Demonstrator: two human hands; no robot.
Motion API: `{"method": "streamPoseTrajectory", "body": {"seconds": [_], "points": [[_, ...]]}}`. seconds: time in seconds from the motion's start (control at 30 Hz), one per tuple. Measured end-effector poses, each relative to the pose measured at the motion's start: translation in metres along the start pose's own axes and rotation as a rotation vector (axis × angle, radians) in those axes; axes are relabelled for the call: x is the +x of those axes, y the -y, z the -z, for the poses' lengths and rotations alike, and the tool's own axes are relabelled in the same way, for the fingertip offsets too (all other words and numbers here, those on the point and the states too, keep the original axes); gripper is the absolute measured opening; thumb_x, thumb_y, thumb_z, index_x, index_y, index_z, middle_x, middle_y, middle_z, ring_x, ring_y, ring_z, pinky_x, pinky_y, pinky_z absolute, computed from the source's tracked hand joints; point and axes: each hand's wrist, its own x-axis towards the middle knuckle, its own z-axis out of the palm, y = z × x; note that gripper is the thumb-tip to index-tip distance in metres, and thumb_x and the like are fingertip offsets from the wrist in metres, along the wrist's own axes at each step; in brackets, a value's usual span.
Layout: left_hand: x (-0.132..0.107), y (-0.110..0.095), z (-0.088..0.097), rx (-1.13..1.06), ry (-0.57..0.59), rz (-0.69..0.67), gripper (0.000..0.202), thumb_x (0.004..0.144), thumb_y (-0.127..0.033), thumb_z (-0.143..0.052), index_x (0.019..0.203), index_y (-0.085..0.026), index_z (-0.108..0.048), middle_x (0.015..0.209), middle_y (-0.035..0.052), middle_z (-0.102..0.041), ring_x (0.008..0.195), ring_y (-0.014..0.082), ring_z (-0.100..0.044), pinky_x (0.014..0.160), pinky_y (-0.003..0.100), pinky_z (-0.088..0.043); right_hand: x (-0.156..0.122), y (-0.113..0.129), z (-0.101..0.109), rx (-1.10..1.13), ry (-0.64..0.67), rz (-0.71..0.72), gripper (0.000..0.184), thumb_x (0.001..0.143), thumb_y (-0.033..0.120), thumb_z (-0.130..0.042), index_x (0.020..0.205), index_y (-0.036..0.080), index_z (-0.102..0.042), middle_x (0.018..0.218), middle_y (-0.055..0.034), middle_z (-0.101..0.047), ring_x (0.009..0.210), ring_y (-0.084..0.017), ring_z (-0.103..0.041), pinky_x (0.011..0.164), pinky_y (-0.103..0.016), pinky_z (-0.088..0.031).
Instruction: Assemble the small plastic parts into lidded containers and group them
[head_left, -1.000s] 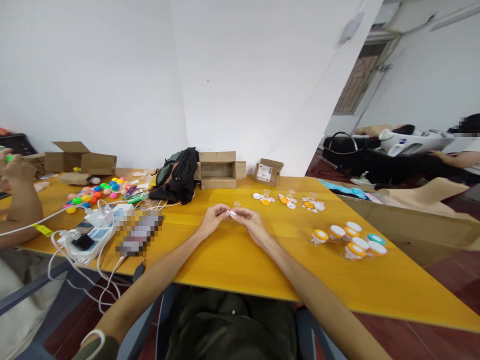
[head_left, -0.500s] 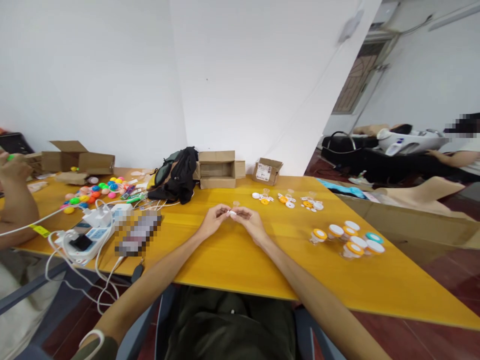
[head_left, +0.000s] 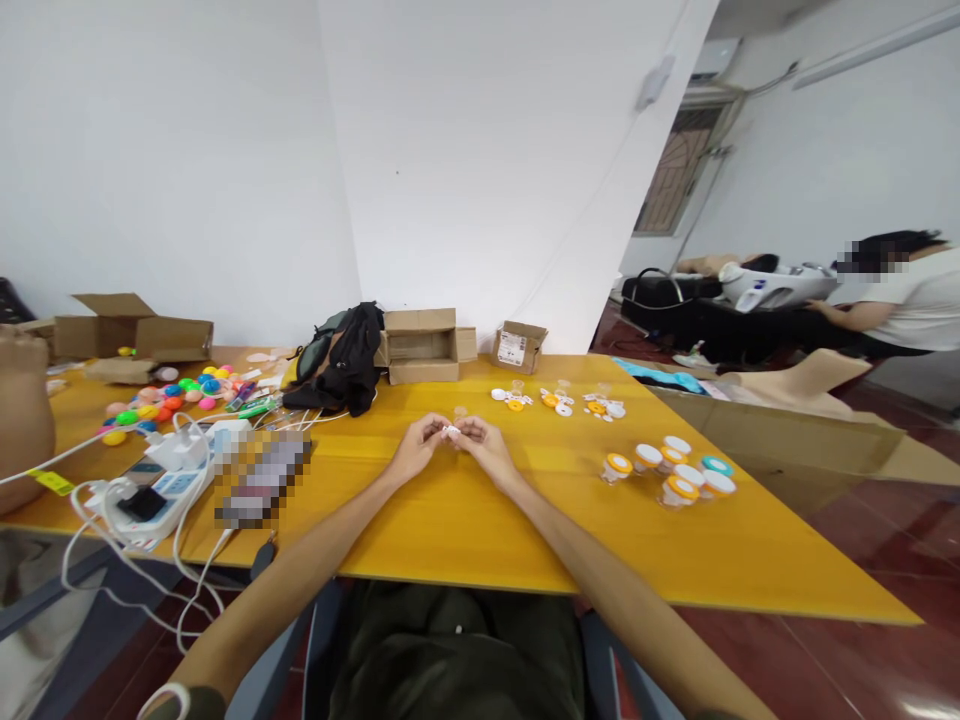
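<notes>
My left hand (head_left: 415, 446) and my right hand (head_left: 484, 446) meet over the middle of the table, fingers pinched together. Between their fingertips is a small white plastic part (head_left: 451, 431); its exact kind is too small to make out. Just behind the fingers stands a clear plastic cup (head_left: 460, 411), partly hidden by them. Farther back to the right lie small groups of loose parts: a white ring (head_left: 499, 395), an orange ring (head_left: 515, 405) and clear cups (head_left: 562, 387). Several lidded clear jars (head_left: 618, 467) with orange, white and teal lids stand at the right.
A power strip (head_left: 161, 490) with white cables and a phone (head_left: 264, 480) lie at the left. Behind them are colourful balls (head_left: 171, 402), a black backpack (head_left: 337, 360) and open cardboard boxes (head_left: 421, 347). Another person's arm (head_left: 26, 420) rests at the far left; a person (head_left: 892, 300) sits at far right.
The whole view has shifted, so the table and its things appear farther left. Both my hands still hold the small white part together. The co-worker's raised hand at far left has moved slightly.
</notes>
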Motion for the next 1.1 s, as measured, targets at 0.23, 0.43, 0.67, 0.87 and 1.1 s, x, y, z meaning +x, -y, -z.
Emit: {"method": "streamPoseTrajectory", "body": {"seconds": [0.23, 0.43, 0.67, 0.87, 1.1], "points": [[0.0002, 0.0023, -0.0017, 0.020, 0.006, -0.015, 0.011, 0.080, -0.028, -0.064, 0.078, -0.017, -0.061, 0.074, -0.0005, -0.063, 0.070, 0.0134, -0.058, 0.073, 0.027, -0.048, -0.0031, 0.0013, -0.0013, -0.024, 0.009, -0.010, 0.040, 0.057, 0.054, -0.081, 0.071, 0.022, -0.061, 0.066, -0.0010, -0.069, 0.060, -0.017, -0.064, 0.062, -0.032, -0.052], [0.0000, 0.0017, -0.0032, -0.009, 0.016, -0.009, 0.018, 0.080, -0.034, -0.066, 0.080, -0.017, -0.060, 0.076, -0.0004, -0.062, 0.071, 0.0136, -0.059, 0.074, 0.027, -0.048, -0.0014, 0.0018, -0.0008, -0.049, -0.003, 0.006, 0.039, 0.058, 0.055, -0.080, 0.071, 0.023, -0.062, 0.065, -0.0007, -0.068, 0.059, -0.017, -0.064, 0.062, -0.032, -0.052], [-0.0011, -0.0008, -0.0041, -0.064, 0.029, 0.039, 0.031, 0.076, -0.047, -0.070, 0.082, -0.018, -0.061, 0.079, 0.0008, -0.065, 0.075, 0.0156, -0.061, 0.075, 0.029, -0.049, 0.0007, 0.0042, 0.0036, -0.114, -0.015, 0.086, 0.034, 0.060, 0.053, -0.079, 0.069, 0.024, -0.064, 0.064, -0.0004, -0.066, 0.061, -0.019, -0.062, 0.065, -0.033, -0.052], [0.0017, 0.0004, -0.0029, -0.060, -0.019, 0.051, 0.032, 0.075, -0.048, -0.069, 0.071, -0.018, -0.057, 0.065, -0.0020, -0.059, 0.064, 0.0134, -0.056, 0.068, 0.027, -0.047, -0.0019, 0.0066, 0.0011, -0.135, 0.005, 0.089, 0.031, 0.063, 0.051, -0.077, 0.071, 0.024, -0.065, 0.065, -0.0008, -0.066, 0.063, -0.019, -0.063, 0.067, -0.034, -0.052], [-0.0006, 0.0011, -0.0048, -0.065, -0.028, 0.048, 0.028, 0.078, -0.044, -0.066, 0.071, -0.019, -0.056, 0.064, -0.0023, -0.057, 0.065, 0.0138, -0.054, 0.069, 0.028, -0.046, -0.0043, 0.0101, -0.0005, -0.161, 0.010, 0.117, 0.029, 0.066, 0.050, -0.075, 0.071, 0.024, -0.065, 0.066, -0.0010, -0.067, 0.063, -0.019, -0.063, 0.066, -0.033, -0.051]]}}
